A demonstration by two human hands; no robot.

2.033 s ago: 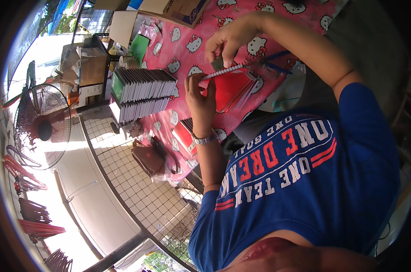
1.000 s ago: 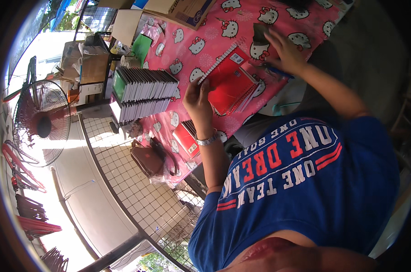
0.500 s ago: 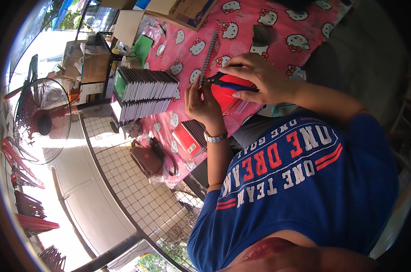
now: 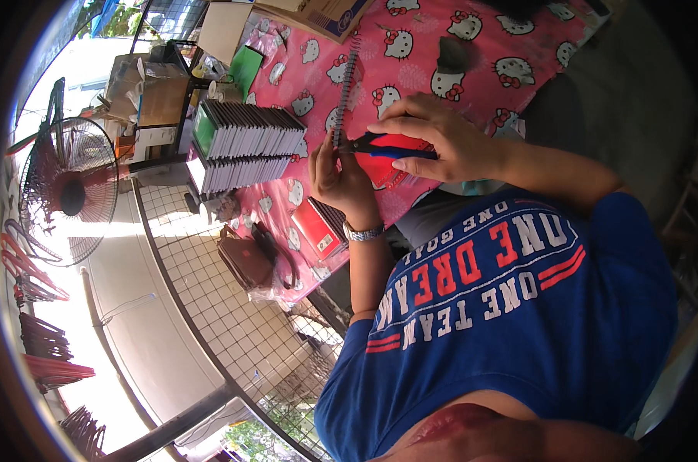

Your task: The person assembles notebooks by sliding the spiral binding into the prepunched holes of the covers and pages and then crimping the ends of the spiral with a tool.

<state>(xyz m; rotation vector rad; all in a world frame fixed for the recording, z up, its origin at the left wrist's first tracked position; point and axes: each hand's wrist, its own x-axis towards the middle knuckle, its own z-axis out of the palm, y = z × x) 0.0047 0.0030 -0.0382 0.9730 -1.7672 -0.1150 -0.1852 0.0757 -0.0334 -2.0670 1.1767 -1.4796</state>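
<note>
From where I stand, the left hand (image 4: 340, 179) has its fingers pinched on the lower end of a coil-bound notebook, its coil (image 4: 345, 91) nearly edge-on to me, presumably to steady that end where the tool meets it. The right hand (image 4: 451, 148) has its fingers wrapped around blue-handled pliers (image 4: 403, 153), black jaws toward the pinched end; whether they touch the coil I cannot tell. Gripped by the handles, the tool probably points more easily at one loop.

The notebook is over the pink worktop (image 4: 412, 78), near red covers (image 4: 385, 174) partly hidden by the hands. Off to the left, notebooks (image 4: 255, 138) stand in two tight rows, perhaps so they take less room. Another red notebook (image 4: 315, 235) lies nearer the left wrist, beside a brown bag (image 4: 243, 262).
</note>
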